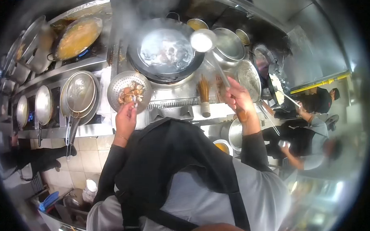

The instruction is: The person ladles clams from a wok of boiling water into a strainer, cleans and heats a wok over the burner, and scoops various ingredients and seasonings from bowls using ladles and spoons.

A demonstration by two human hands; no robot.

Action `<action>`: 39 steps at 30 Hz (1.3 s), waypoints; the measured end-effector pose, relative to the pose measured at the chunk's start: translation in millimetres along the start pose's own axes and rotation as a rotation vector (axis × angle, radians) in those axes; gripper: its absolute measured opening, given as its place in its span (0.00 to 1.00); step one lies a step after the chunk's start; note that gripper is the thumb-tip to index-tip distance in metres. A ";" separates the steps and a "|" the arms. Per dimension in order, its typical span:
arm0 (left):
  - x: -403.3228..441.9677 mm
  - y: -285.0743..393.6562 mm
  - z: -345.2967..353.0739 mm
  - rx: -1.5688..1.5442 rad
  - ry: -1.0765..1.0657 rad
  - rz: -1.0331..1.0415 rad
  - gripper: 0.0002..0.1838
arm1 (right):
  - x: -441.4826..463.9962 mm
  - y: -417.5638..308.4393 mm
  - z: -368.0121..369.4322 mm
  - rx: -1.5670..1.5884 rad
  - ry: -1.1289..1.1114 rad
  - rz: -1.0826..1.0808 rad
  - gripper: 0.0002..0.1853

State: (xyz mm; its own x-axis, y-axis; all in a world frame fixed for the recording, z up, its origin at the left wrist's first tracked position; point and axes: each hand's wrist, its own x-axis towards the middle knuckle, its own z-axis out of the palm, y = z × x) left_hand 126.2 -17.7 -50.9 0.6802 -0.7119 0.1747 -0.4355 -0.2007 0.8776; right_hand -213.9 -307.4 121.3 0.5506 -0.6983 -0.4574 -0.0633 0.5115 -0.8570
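My right hand (239,98) is wrapped round the long handle of a ladle (203,40), whose wooden end shows below my palm. The ladle's bowl looks whitish and hangs by the right rim of a large wok (166,49) of bubbling, steaming liquid. My left hand (127,118) is pinched closed at the lower edge of a round perforated strainer (117,82). Brown and pale food pieces (131,92) lie in this strainer, close to my fingertips. Something small and whitish shows at the fingertips, but I cannot make out what it is.
A bamboo brush (204,94) stands before the wok. To the right are a metal pot (230,44) and a mesh strainer (249,78). At left, a pan of yellowish liquid (79,37) sits over a flame, with stacked strainers (81,92) below. A co-worker (312,139) works at right.
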 end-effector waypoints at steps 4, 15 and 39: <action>-2.5 1.4 -0.6 0.053 -0.001 0.076 0.16 | 15.8 11.4 -26.3 -0.282 0.164 -0.091 0.37; -12.6 4.1 1.7 -0.026 -0.036 0.031 0.18 | 196.3 28.8 -100.0 -1.233 0.759 -0.321 0.33; -15.4 -0.2 -17.0 0.057 0.039 0.024 0.15 | 96.4 30.2 -22.9 -0.375 0.033 -0.046 0.42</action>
State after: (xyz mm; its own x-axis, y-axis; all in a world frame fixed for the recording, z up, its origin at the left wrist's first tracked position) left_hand 125.8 4.8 -46.2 0.6909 -0.6906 0.2140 -0.4843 -0.2223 0.8462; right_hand -181.8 -370.7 45.9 0.5330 -0.7353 -0.4185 -0.3425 0.2647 -0.9014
